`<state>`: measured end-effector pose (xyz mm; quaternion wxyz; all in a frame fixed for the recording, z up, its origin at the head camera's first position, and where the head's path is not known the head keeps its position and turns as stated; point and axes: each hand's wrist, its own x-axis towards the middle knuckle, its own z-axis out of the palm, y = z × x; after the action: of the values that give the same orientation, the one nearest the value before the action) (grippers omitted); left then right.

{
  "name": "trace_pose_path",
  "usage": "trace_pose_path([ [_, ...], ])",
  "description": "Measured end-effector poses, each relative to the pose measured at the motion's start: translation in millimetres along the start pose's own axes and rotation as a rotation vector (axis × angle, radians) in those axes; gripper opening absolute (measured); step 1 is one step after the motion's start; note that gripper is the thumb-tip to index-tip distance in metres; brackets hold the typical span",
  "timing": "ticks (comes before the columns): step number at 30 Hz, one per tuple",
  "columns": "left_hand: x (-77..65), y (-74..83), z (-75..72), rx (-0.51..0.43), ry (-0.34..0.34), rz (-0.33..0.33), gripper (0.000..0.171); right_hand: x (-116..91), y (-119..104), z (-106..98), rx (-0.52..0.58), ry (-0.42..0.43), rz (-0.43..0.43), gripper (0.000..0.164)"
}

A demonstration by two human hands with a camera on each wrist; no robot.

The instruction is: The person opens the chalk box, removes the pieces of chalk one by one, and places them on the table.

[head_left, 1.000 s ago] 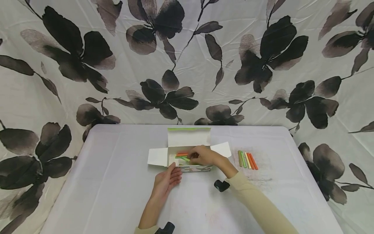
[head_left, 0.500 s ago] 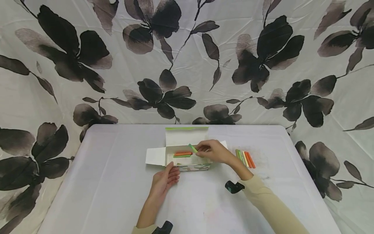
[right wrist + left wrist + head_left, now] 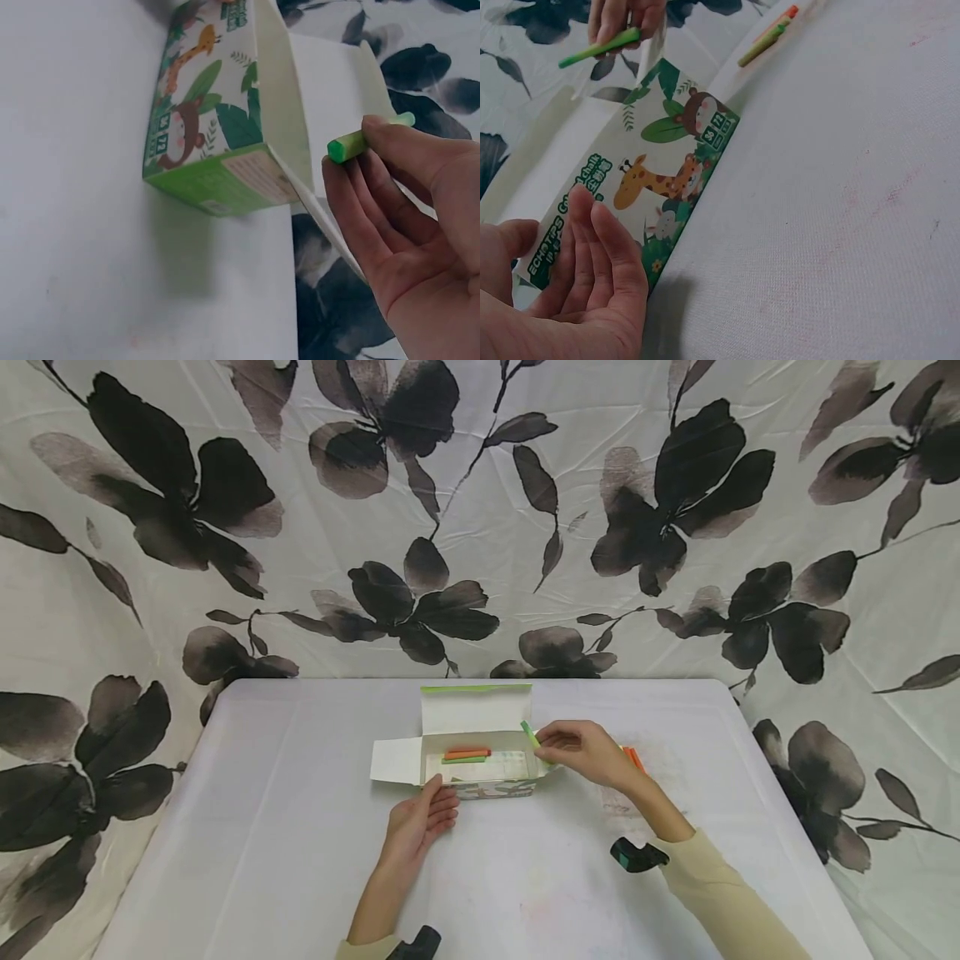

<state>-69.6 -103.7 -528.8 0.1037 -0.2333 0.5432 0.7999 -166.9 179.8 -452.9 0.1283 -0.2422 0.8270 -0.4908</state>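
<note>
A white-lidded chalk box (image 3: 495, 790) printed with cartoon animals stands open near the table's back. Inside it, at the left, lie an orange chalk stick (image 3: 467, 753) and a green chalk stick (image 3: 463, 760). My right hand (image 3: 585, 752) pinches another green chalk stick (image 3: 367, 139) between thumb and fingertips, above the box's right end. My left hand (image 3: 418, 822) rests at the box's front left corner, thumb at the rim and relaxed fingers along the printed front, as the left wrist view shows.
Orange chalk sticks (image 3: 634, 758) lie on the table right of the box, partly hidden by my right hand. Side flaps and the raised lid (image 3: 476, 710) spread around the box. Behind the white table (image 3: 300, 827) hangs a floral cloth (image 3: 420, 527).
My right hand has lifted the green chalk stick out of the box and carried it right to the box's end. My left hand has stayed at the front corner.
</note>
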Motion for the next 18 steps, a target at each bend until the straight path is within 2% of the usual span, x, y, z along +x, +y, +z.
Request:
trace_pose_path([
  [12,0.5,0.1,-0.2,0.005,0.006,0.001,0.057,-40.8,3.1,-20.6,0.052,0.088,0.055,0.029],
  [18,-0.2,1.6,1.1,0.025,0.013,-0.016,0.051,-60.2,14.2,-27.1,0.034,0.15,0.099,0.032],
])
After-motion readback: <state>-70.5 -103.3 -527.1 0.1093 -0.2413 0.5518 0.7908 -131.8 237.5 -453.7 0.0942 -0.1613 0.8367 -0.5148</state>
